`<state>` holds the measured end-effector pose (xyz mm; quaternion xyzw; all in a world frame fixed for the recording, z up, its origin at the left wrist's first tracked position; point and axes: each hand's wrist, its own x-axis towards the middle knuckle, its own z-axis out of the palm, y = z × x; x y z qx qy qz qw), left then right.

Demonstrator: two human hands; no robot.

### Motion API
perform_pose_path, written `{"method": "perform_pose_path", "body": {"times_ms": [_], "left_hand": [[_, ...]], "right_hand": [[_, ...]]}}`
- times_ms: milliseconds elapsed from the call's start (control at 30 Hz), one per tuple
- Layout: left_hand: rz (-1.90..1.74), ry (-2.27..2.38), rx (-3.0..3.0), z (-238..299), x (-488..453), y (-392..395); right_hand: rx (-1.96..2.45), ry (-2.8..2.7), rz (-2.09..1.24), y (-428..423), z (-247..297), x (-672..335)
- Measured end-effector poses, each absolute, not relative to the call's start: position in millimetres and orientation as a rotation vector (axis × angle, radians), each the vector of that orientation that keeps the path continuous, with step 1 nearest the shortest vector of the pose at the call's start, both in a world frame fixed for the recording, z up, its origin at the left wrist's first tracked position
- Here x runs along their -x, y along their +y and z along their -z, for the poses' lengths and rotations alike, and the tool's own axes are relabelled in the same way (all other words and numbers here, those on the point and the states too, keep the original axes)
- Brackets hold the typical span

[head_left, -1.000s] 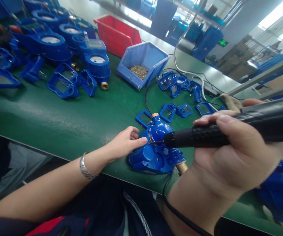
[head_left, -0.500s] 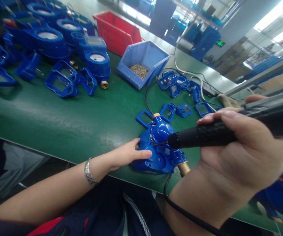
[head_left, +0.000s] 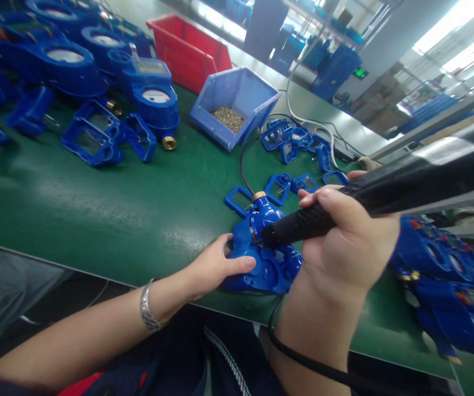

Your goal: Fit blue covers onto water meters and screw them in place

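Far out to the left of the left hand, and beyond it, finished meters [head_left: 154, 104] and loose blue frames [head_left: 91, 140] are lying on the green table [head_left: 76, 209]. The left hand [head_left: 214, 267], with a silver bracelet [head_left: 148, 305] on its wrist, is reaching in from the lower left. It is half closed on the near left side of a blue meter [head_left: 268, 269], with the thumb lying across the casing and the fingers curling behind it.

The blue meter is sitting near the table's front edge, between the two hands and touching both. Beyond the hands, a blue bin [head_left: 241, 91] is holding small brass screws [head_left: 229, 116], and a red bin [head_left: 183, 49] is standing behind that. A few small frames [head_left: 280, 187] are lying just past the meter.

The right hand [head_left: 344, 247] is wrapping tightly around a black screwdriver [head_left: 290, 228], with the fingers fully closed on its grip. The tool is slanting down to the left, and its tip is pressing into the top of the meter. A black cord [head_left: 298, 355] is looping under the right wrist. To the right of that hand, more meters [head_left: 447, 269] are piling up.
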<state>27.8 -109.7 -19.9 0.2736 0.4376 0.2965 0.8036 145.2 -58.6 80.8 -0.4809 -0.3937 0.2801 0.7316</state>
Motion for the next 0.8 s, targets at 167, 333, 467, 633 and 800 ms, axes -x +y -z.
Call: {"method": "perform_pose_path", "body": {"times_ms": [167,333,467,633,800], "left_hand": [[-0.664,0.858,-0.501,17,-29,-109],[-0.695,0.765,-0.456,14,-30,-108],[-0.684,0.730,-0.424,10,-29,-107],[-0.683,0.726,-0.411,9,-28,-107],[-0.676,0.758,-0.413,9,-28,-109]], "right_hand": [[1.100,-0.898,-0.645,-56,-67,-143],[1.080,-0.925,-0.634,-57,-62,-143],[1.081,-0.946,-0.632,-58,-58,-143],[1.055,-0.949,-0.659,-60,-55,-141],[1.041,-0.957,-0.670,-60,-54,-143]]}}
